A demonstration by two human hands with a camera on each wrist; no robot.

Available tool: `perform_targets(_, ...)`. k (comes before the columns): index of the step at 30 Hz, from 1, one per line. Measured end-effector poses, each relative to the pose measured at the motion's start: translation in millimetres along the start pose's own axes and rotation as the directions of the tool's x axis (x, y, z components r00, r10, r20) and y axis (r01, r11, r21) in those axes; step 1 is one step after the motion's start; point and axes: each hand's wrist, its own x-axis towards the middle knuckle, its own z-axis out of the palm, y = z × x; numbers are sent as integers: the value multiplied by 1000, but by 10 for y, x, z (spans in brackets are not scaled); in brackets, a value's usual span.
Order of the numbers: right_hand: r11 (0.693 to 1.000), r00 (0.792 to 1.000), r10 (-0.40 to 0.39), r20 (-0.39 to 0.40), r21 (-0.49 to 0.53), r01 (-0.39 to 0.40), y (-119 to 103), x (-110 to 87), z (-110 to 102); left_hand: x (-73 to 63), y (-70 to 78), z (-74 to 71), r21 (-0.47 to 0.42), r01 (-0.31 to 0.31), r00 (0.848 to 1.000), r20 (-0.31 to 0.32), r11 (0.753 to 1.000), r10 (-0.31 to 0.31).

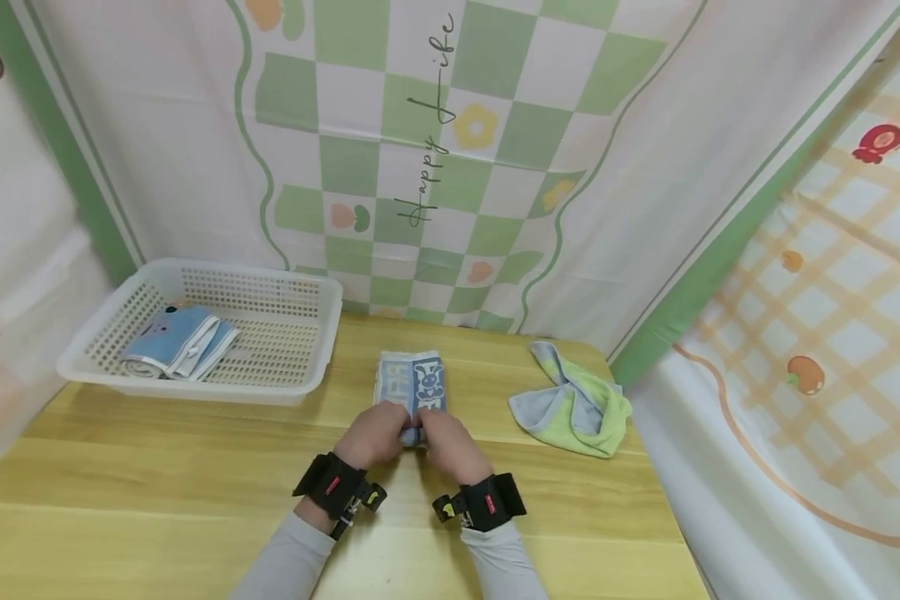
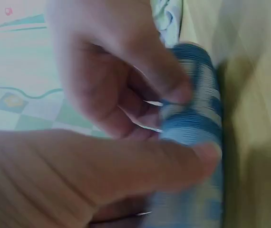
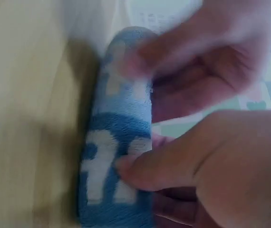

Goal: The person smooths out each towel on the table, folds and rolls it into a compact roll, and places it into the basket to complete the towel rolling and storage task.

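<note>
A small blue-and-white towel [image 1: 411, 377] with a cartoon animal on it lies folded on the table in front of me. At its near edge, my left hand [image 1: 373, 435] and right hand [image 1: 452, 446] pinch it side by side. In the left wrist view the towel's edge [image 2: 190, 122] appears as a thick rounded roll, with the left thumb [image 2: 173, 164] pressed along it. The right wrist view shows the right thumb [image 3: 142, 168] on the roll's patterned face, the other fingers behind it.
A white plastic basket [image 1: 321, 333] stands at the back left, holding a folded blue cloth [image 1: 176, 337]. To the right lies a crumpled green-and-grey cloth [image 1: 577, 404]. Patterned curtains [image 1: 435, 167] rise behind the wooden table [image 1: 157, 467].
</note>
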Motion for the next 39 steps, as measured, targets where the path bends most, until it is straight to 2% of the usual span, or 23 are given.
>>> perform_targets(7, 988, 994, -1, 107, 152, -15, 42, -8, -78, -23, -44, 20, -4, -11, 1000, 22, 1000, 11)
perform_targets(9, 990, 995, 35, 93, 135, -47, 14, -20, -130, -7, -55, 23, -8, -5, 999, 50, 1000, 5)
perform_targets(14, 995, 996, 90, 2, 33, -90, -116, -106, -308, 45, -132, 25, -59, 11, 994, 111, 998, -5)
perform_targets(18, 995, 997, 73, -4, 66, -72, -109, -131, -294, 70, -190, 9, -108, 15, 992, 128, 994, -1)
perform_targets(22, 994, 996, 83, -20, 76, -82, -13, -69, -165, 72, -201, -12, -139, 26, 997, 74, 990, -16)
perform_targets(26, 994, 995, 96, -35, 63, -93, 69, -21, -81, 69, -162, -32, -105, -20, 1000, -26, 994, 17)
perform_targets(29, 993, 996, 90, -1, 73, -90, 100, -11, -77, 65, -117, -33, -55, -54, 998, -44, 997, 52)
perform_targets(32, 989, 994, 81, 71, 119, -89, 119, -15, -100, 54, -89, -23, -20, -54, 998, -21, 998, 54)
perform_targets(36, 977, 985, 53, 166, 196, -86, 116, -29, -164, 35, -87, -22, -24, -51, 999, 18, 998, 51)
perform_targets(39, 973, 983, 44, 176, 216, -83, 89, -47, -232, 31, -105, -29, -51, -45, 997, 53, 998, 48)
